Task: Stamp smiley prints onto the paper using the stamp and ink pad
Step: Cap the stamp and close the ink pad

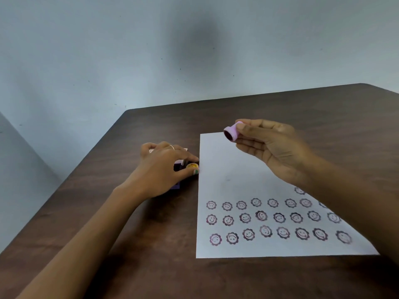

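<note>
The right hand [269,145] pinches the stamp [231,132] above the paper [226,169], inked face aimed left toward the ink pad [180,167], which the left hand [162,167] rests on, fingers loosely spread

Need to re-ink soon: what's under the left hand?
The left hand rests on a purple ink pad, covering most of it. A small yellow round piece shows by its fingertips. The pad's inked surface is hidden.
</note>
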Available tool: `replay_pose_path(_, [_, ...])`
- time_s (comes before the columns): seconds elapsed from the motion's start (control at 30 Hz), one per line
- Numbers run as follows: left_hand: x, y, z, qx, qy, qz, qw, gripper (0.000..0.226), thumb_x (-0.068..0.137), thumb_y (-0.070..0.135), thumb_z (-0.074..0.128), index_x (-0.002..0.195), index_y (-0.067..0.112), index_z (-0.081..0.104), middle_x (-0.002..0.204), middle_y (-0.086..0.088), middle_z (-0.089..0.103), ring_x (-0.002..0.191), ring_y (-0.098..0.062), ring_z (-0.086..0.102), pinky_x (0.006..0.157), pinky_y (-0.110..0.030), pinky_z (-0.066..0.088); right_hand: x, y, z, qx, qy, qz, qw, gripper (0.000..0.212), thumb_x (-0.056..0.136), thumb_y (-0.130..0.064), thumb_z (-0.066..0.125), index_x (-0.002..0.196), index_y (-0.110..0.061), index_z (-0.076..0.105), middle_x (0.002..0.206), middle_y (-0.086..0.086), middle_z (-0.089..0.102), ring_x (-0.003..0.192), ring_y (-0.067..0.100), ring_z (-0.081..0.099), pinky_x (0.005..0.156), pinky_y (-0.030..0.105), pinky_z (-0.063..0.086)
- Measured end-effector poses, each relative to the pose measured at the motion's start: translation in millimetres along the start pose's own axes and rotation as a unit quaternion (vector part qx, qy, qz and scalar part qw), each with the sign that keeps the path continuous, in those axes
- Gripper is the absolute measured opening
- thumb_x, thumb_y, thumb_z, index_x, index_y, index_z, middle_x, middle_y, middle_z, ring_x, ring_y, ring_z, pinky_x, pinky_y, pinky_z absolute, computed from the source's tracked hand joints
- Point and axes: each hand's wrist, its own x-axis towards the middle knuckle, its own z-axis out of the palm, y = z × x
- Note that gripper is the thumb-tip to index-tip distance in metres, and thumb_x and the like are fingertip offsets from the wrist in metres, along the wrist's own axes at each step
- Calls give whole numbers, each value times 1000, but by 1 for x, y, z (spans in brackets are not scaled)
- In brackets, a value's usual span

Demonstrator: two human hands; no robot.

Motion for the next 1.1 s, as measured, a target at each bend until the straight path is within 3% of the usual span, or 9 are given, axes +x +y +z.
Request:
replay_pose_path(0.3, [-2,5,-3,24,49,5,998,17,81,57,55,92,46,62,99,23,63,100,-4,45,82,-25,8,-3,0,2,10,-1,17,1000,35,57,-26,74,90,-14,72,88,4,77,84,16,72,75,24,58])
replay_pose_path(0.47, [0,21,-6,-116,100,-28,988,26,75,62,55,91,43,65,91,29,63,93,2,50,86,-28,17,-7,2,5,19,-6,23,1000,39,60,-26,73,97,-12,70,91,4,77,84,16,72,75,24,58])
replay_pose_path(0.53, [0,33,-10,-254,110,-43,960,29,72,56,57,92,37,68,90,27,66,85,3,56,86,-23,34,-9,1,8,1,-9,16,1000,43,61,-27,72,100,-11,69,93,5,76,86,17,72,76,25,57])
replay_pose_path(0.63, [-1,49,-16,-462,103,-69,878,36,71,43,62,100,22,71,88,13,72,77,1,62,67,-10,46,-14,2,14,-24,-11,0,1000,46,62,-29,72,104,-10,68,98,8,75,89,19,72,76,25,56])
replay_pose_path(0.77, [-5,56,-14,-557,83,-137,815,41,72,45,60,107,26,68,98,11,72,87,-1,63,72,-13,48,-19,3,20,-37,-8,-12,999,32,74,-21,70,103,-10,67,101,10,73,90,21,71,74,22,57])
replay_pose_path(0.9, [-5,59,-12,-582,86,-174,790,47,67,52,59,108,30,67,105,8,71,98,-12,64,79,-24,48,-20,5,23,-46,0,-14,999,27,76,-19,69,102,-11,67,104,11,72,94,23,69,77,24,56])
replay_pose_path(1.1, [-5,61,-13,-583,89,-161,791,39,63,53,59,97,35,68,98,12,73,92,-9,66,71,-16,50,-24,4,29,-41,5,-35,999,45,56,-33,71,98,-15,69,101,9,73,89,21,71,72,21,56])
